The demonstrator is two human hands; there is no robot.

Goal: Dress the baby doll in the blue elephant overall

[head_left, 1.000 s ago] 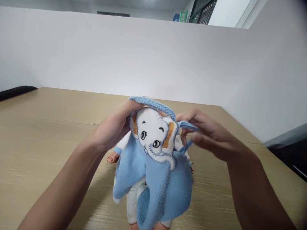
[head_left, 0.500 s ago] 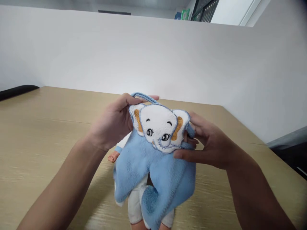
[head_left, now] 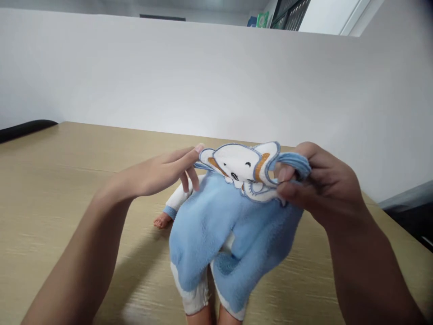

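Observation:
Pale blue plush doll overalls (head_left: pixel 206 221) with a white elephant-face bib (head_left: pixel 237 158) lie over a doll, whose white sleeve and small hand (head_left: pixel 163 220) stick out on the left. Bare doll legs (head_left: pixel 199 316) show below the white cuffs; its head is hidden. My right hand (head_left: pixel 324 185) pinches the bib's right side, with the looped blue strap (head_left: pixel 293 160) between thumb and fingers. At the bib's left ear, my left hand (head_left: pixel 162 174) has its fingers stretched and apart, the fingertips beside or touching the ear.
The doll rests on a light wooden table (head_left: pixel 61 189). A white partition wall (head_left: pixel 203 81) rises along the table's back edge. A dark curved object (head_left: pixel 27 130) stands at the far left, and dark things (head_left: pixel 411 221) are beyond the right edge.
The bib has shifted right and tipped, its face now folded and partly hidden. My right hand has closed on the strap side. My left hand has loosened and its fingers have straightened.

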